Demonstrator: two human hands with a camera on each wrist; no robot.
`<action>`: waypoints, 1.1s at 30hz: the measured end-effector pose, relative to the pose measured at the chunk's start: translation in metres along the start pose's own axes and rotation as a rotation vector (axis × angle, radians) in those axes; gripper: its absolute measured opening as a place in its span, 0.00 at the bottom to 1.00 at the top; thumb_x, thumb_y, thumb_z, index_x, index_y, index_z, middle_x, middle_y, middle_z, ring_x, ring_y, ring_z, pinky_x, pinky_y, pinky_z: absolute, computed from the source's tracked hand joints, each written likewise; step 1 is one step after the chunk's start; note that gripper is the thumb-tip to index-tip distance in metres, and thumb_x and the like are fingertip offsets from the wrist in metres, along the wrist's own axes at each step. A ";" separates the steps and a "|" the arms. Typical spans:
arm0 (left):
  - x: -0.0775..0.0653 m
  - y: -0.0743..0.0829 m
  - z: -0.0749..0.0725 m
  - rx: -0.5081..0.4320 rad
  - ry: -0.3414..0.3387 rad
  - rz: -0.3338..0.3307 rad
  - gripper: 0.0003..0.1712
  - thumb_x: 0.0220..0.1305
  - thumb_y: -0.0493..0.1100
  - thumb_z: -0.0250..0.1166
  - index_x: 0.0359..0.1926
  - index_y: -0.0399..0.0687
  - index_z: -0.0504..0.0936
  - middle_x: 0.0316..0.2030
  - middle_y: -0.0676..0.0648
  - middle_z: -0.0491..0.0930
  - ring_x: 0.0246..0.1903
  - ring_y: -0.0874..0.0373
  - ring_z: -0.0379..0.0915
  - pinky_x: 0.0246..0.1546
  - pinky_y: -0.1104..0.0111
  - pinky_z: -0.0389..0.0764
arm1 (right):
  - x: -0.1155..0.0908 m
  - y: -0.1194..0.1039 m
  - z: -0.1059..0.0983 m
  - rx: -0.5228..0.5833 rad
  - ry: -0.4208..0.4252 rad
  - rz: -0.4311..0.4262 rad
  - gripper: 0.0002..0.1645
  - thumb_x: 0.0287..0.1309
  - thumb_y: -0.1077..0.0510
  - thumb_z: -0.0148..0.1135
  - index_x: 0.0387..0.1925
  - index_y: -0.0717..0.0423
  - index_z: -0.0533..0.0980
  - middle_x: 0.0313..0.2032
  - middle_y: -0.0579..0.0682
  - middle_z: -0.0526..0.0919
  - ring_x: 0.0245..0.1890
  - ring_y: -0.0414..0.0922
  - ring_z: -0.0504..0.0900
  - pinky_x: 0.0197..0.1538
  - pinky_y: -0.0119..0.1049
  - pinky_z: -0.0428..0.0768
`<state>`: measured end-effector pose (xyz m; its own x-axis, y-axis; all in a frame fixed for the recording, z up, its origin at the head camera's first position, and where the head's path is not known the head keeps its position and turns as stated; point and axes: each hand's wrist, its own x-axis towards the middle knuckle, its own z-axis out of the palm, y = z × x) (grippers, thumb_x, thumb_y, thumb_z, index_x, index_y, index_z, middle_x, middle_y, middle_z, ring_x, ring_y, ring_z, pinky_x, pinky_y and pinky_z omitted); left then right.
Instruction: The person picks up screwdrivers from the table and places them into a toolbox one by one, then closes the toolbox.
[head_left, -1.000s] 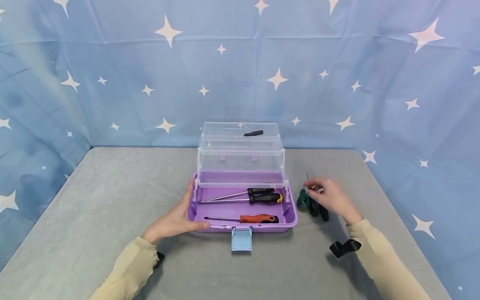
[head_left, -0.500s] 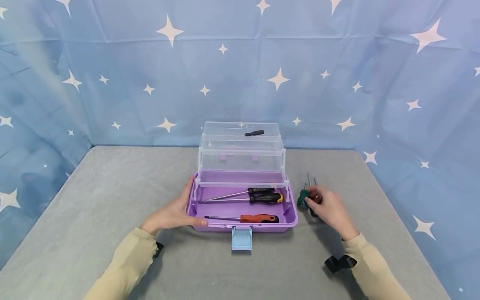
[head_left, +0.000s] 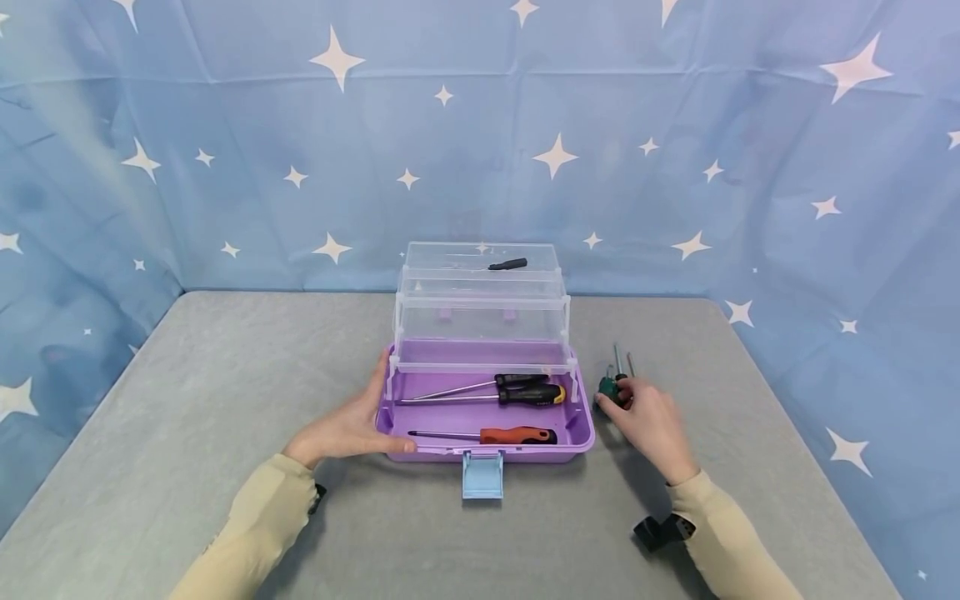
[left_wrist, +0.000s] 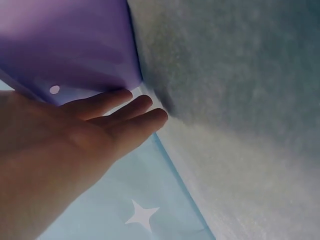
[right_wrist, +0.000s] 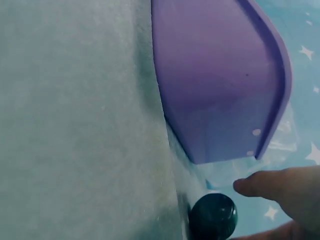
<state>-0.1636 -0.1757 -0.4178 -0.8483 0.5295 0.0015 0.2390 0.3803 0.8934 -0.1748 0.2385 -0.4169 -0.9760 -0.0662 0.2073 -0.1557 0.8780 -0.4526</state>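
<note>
Pickup step, apparently: right hand (head_left: 651,425), fingers parted, green screwdriver (right_wrist: 213,217) just beside them, toolbox (head_left: 547,457) leftward with left hand (head_left: 341,429) spread against it; pinch needed next.

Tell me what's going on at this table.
A person's left hand rests against the left side of an open purple toolbox. Their right hand is at a green-handled screwdriver and other screwdrivers right of the box; whether it grips one is unclear. Inside the box lie two black-handled screwdrivers and an orange-handled screwdriver.
</note>
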 end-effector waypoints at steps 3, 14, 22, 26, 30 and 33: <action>0.000 -0.001 0.001 0.001 0.000 0.004 0.79 0.46 0.48 0.79 0.73 0.49 0.18 0.74 0.36 0.28 0.71 0.40 0.33 0.66 0.42 0.43 | 0.003 -0.005 0.003 -0.048 -0.016 0.026 0.21 0.55 0.52 0.69 0.31 0.70 0.77 0.22 0.57 0.78 0.19 0.50 0.74 0.21 0.43 0.70; 0.001 0.000 0.001 0.034 0.009 -0.031 0.79 0.45 0.50 0.78 0.73 0.45 0.19 0.74 0.34 0.28 0.71 0.38 0.34 0.66 0.43 0.45 | 0.011 -0.011 0.009 -0.113 -0.068 0.081 0.23 0.52 0.48 0.70 0.18 0.59 0.70 0.16 0.50 0.69 0.16 0.46 0.67 0.18 0.37 0.63; 0.000 0.000 0.003 0.028 0.002 -0.031 0.79 0.46 0.50 0.78 0.72 0.43 0.19 0.73 0.33 0.28 0.71 0.38 0.34 0.67 0.44 0.44 | 0.009 -0.005 0.005 -0.055 -0.058 0.080 0.23 0.49 0.51 0.71 0.35 0.69 0.81 0.26 0.59 0.82 0.22 0.50 0.75 0.23 0.42 0.70; 0.000 0.000 0.002 0.027 0.002 -0.028 0.79 0.46 0.49 0.78 0.72 0.43 0.19 0.73 0.33 0.28 0.71 0.38 0.34 0.66 0.43 0.44 | 0.008 -0.002 0.001 -0.017 -0.066 0.084 0.26 0.49 0.52 0.71 0.42 0.71 0.80 0.32 0.63 0.83 0.26 0.52 0.78 0.26 0.44 0.73; 0.000 0.000 0.002 0.016 0.004 -0.014 0.79 0.46 0.49 0.78 0.72 0.45 0.19 0.73 0.34 0.29 0.71 0.38 0.35 0.66 0.43 0.45 | 0.009 0.002 -0.004 0.039 -0.073 0.066 0.25 0.51 0.55 0.70 0.44 0.72 0.79 0.32 0.62 0.83 0.27 0.51 0.78 0.27 0.43 0.74; 0.000 0.000 0.001 0.014 0.007 -0.013 0.79 0.46 0.49 0.78 0.73 0.45 0.19 0.74 0.33 0.30 0.71 0.38 0.37 0.66 0.43 0.45 | 0.009 0.004 -0.009 0.067 -0.065 0.045 0.24 0.51 0.57 0.71 0.44 0.72 0.79 0.32 0.61 0.83 0.27 0.50 0.79 0.28 0.42 0.75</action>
<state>-0.1627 -0.1747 -0.4184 -0.8548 0.5189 -0.0063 0.2348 0.3977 0.8870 -0.1829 0.2456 -0.4090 -0.9897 -0.0600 0.1303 -0.1195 0.8471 -0.5179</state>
